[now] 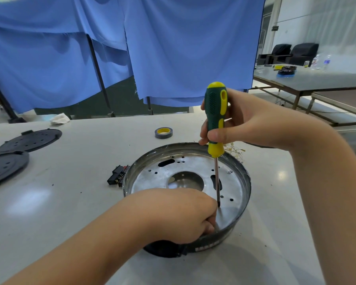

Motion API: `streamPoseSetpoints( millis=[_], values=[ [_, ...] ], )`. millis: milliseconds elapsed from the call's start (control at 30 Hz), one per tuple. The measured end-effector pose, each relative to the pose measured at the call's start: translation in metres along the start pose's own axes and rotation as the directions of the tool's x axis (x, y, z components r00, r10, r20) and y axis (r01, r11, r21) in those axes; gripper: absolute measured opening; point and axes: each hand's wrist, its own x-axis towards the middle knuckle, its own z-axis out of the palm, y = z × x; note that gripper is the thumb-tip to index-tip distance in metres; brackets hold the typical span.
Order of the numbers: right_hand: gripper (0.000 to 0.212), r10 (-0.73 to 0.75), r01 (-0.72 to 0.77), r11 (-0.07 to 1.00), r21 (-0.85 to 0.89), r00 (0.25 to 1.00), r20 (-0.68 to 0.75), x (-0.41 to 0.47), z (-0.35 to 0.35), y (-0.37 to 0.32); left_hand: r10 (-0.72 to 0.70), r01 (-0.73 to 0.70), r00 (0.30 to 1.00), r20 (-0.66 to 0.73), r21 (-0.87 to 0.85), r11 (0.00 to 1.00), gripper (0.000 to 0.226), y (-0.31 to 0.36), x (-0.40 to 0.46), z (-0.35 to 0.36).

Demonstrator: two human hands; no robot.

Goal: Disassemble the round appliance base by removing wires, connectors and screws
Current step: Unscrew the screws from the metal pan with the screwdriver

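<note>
The round appliance base (230,182) sits on the white table (70,192) near its front edge, and the right hand (245,122) is wrapped round the handle of the screwdriver (215,120), which stands upright with its tip down on the metal floor. The left hand (179,214) is curled over the near rim — steadying it, I'd say. It looks like thin, stiff sheet metal, light and apt to skid, with a sharpish edge — best held by the outer wall.
</note>
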Motion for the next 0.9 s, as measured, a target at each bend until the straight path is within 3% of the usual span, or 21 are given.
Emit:
streamPoseSetpoints(
  millis=[267, 567, 900],
  values=[
    [0.048, -0.007, 0.007, 1.000, 0.012, 1.000, -0.008, 0.000, 0.004, -0.002, -0.016, 0.014, 1.000, 0.026, 0.058, 0.998, 0.033, 0.003, 0.002, -0.002],
    [0.050, 0.005, -0.004, 1.000, 0.022, 1.000, -0.019, 0.000, 0.003, -0.003, -0.059, 0.054, 0.997, 0.049, 0.106, 0.993, 0.035, 0.007, 0.008, -0.009],
    [0.053, 0.009, -0.008, 0.999, 0.036, 0.999, -0.039, 0.000, 0.004, -0.002, -0.020, 0.026, 1.000, 0.022, -0.297, 0.955, 0.011, -0.004, 0.015, -0.017]
  ],
)
